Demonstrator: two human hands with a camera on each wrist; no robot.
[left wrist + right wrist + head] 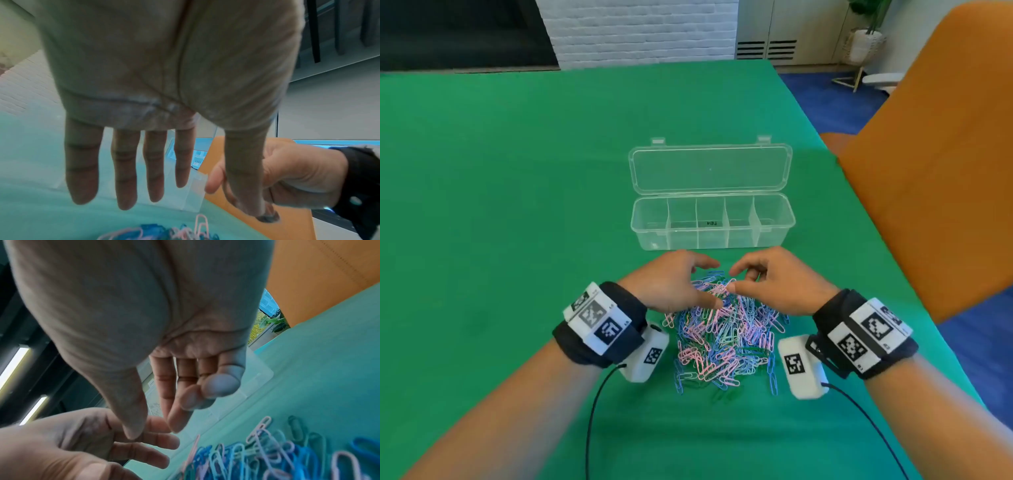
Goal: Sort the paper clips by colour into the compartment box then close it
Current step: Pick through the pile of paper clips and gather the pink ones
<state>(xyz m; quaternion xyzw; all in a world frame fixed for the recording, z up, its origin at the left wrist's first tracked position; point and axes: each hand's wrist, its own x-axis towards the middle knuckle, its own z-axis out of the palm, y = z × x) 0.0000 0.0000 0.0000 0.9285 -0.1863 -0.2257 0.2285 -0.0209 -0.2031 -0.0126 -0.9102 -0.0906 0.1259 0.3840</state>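
head view, left hand (671,281) and right hand (777,284) loosely spread, holding nothing, over paper clips (726,342)

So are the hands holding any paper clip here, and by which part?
Nothing is held. The left hand is spread open and the right hand loosely curled, both above the paper clips.

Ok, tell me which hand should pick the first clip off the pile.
Right, probably. The right hand hovers with thumb and forefinger curled toward a pinch above the paper clips; the left hand has straight, spread fingers. Both are about equally near the open compartment box.
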